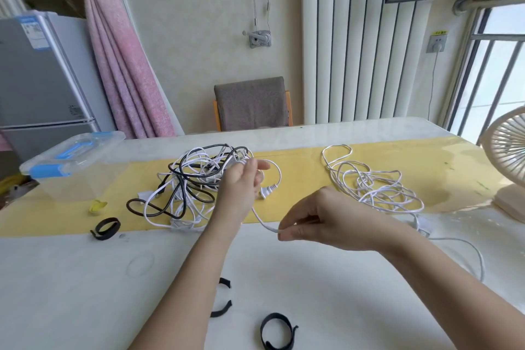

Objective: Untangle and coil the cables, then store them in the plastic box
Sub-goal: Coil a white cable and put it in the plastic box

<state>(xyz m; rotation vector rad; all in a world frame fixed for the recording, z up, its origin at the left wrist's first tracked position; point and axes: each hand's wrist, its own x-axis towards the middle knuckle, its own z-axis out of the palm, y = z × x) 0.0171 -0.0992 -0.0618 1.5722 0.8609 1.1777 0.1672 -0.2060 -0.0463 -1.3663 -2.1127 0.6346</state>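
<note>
- Pinching a white cable between thumb and forefinger, my right grip hovers over the table, at about 4 o'clock from my left grip.
- My left grip is raised and curled around the same cable farther along. The cable hangs in a slack line from it down to my right fingertips.
- A white plug dangles just beside my left grip at its 3 o'clock, and a loop of the cable arcs over it.
- The tangle of black and white cables lies on the yellow runner at 9 o'clock from my left grip. Its top strands reach my fingers.
- A second heap of white cable lies loose on the runner at 2 o'clock from my right grip, well apart from the tangle.
- The plastic box is clear with blue latches and has its lid on. It stands at 10 o'clock near the table's left edge, apart from every cable.
- One black strap is looped at 8 o'clock from the tangle, on the runner's near edge.
- Another strap lies looped at 6 o'clock, close to me.
- A third strap is partly hidden behind my left forearm.
- A pale fan stands at 3 o'clock on the table's right edge.
- A grey-backed chair stands at 12 o'clock beyond the table.
</note>
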